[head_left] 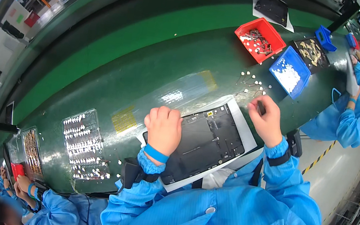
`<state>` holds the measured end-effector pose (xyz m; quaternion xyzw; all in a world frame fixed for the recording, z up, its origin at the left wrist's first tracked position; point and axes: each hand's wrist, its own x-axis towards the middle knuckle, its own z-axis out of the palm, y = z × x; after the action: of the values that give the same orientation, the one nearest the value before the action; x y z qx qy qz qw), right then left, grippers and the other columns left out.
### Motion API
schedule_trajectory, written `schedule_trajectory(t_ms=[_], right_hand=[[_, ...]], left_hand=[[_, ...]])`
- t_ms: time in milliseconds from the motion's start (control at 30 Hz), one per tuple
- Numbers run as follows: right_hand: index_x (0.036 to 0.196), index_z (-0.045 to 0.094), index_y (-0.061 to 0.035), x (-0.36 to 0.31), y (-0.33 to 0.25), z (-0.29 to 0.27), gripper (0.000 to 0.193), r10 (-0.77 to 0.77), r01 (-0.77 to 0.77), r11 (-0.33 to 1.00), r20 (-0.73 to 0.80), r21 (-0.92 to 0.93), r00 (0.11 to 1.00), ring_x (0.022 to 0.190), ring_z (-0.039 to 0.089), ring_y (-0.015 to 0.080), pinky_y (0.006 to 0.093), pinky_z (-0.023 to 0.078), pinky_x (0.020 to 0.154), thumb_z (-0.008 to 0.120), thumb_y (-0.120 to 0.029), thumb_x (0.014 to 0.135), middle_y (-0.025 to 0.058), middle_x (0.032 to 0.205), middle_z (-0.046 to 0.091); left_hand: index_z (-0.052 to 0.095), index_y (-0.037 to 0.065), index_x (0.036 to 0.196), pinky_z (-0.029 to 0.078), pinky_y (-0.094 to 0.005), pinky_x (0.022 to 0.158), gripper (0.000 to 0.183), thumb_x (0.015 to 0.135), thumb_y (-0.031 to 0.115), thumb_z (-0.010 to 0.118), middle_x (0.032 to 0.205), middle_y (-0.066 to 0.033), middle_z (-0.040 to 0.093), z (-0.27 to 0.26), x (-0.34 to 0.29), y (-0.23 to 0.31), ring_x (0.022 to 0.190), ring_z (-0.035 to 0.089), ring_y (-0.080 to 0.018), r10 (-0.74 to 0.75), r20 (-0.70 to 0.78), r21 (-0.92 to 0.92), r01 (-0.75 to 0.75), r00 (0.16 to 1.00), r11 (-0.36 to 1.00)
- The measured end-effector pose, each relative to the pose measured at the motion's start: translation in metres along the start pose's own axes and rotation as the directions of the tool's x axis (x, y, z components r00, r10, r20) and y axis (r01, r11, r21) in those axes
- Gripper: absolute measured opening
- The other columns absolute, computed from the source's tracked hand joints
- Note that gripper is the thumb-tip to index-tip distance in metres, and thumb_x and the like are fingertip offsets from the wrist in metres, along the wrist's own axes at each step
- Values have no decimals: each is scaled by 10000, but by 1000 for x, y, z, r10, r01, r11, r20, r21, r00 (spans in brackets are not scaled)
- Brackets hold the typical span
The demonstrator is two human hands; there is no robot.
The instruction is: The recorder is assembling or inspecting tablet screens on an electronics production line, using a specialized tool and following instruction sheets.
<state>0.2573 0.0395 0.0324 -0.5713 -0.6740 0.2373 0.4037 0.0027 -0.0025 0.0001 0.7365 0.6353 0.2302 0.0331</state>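
In front of me a flat black device housing (206,142), tablet-like with small fittings along its edges, lies on a white sheet (244,127). My left hand (163,129) is over the housing's upper left edge, fingers curled and pressed together. Its fingertips are hidden, so what they hold, if anything, cannot be seen. Beyond the housing's right corner, my right hand (266,120) is raised with fingers closed around a small dark piece (261,108), whose kind I cannot make out. Several small white-tipped wired parts (252,83) lie scattered just past that hand.
Beyond them stand a red bin (243,29) of small parts, a blue bin (301,86) of white pieces and a black tray (321,62) of tan pieces. A clear tray (67,129) with rows of white-tipped parts lies left. Co-workers (351,117) sit on both sides.
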Motion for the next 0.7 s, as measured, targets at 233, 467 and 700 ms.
schedule_trajectory(t_ms=[233, 467, 700], right_hand=[[733, 528, -32, -46, 29, -30, 68, 206, -161, 939, -122, 304, 971, 565, 400, 35, 183, 304, 484, 594, -27, 750, -20, 649, 465], [732, 522, -31, -57, 49, -27, 83, 93, -53, 937, -101, 344, 991, 528, 418, 52, 186, 326, 474, 599, -2, 732, -1, 655, 476], [731, 519, -26, -58, 67, -24, 106, 118, -77, 881, -61, 467, 991, 513, 437, 54, 189, 337, 468, 604, 34, 712, 19, 676, 502]], left_hand=[[519, 53, 788, 369, -399, 703, 112, 708, 85, 590, 792, -114, 522, -6, 11, 3, 776, 486, -308, 94, 101, 22, -97, 990, 995], [491, 30, 804, 434, -399, 603, 92, 719, 37, 527, 754, -133, 502, -5, 17, 2, 717, 503, -312, 216, 204, 176, -253, 955, 951], [489, -10, 913, 443, -431, 670, 191, 723, 5, 472, 850, -205, 538, -43, 31, 23, 776, 531, -379, 123, 394, -118, -82, 911, 990]])
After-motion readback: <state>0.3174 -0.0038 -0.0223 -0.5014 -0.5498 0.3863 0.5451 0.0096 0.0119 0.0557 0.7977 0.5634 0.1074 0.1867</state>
